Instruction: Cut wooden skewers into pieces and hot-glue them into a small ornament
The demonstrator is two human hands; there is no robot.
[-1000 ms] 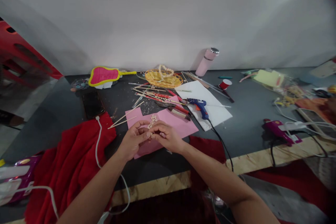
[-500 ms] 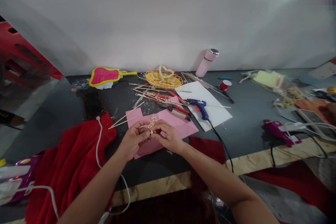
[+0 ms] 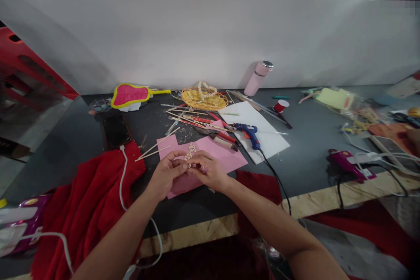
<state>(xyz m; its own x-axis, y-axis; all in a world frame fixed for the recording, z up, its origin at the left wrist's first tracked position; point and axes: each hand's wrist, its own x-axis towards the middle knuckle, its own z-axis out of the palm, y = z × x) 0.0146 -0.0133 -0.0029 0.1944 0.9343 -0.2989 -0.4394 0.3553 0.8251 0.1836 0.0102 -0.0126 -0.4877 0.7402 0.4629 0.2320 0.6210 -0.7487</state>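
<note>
Cream beads point(image 3: 190, 152) — hands point(image 3: 166, 178) point(image 3: 212, 173) curled close

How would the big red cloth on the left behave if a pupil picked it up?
The red cloth would probably be floppy, since it lies in loose folds. It seems unlikely to roll or break, being soft, crumpled fabric. Lifting it could drag the white cable, which lies across it and reaches the phone.

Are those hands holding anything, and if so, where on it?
Yes: the left hand and right hand pinch a cluster of small pale pieces by its near end, between their fingers.
</note>
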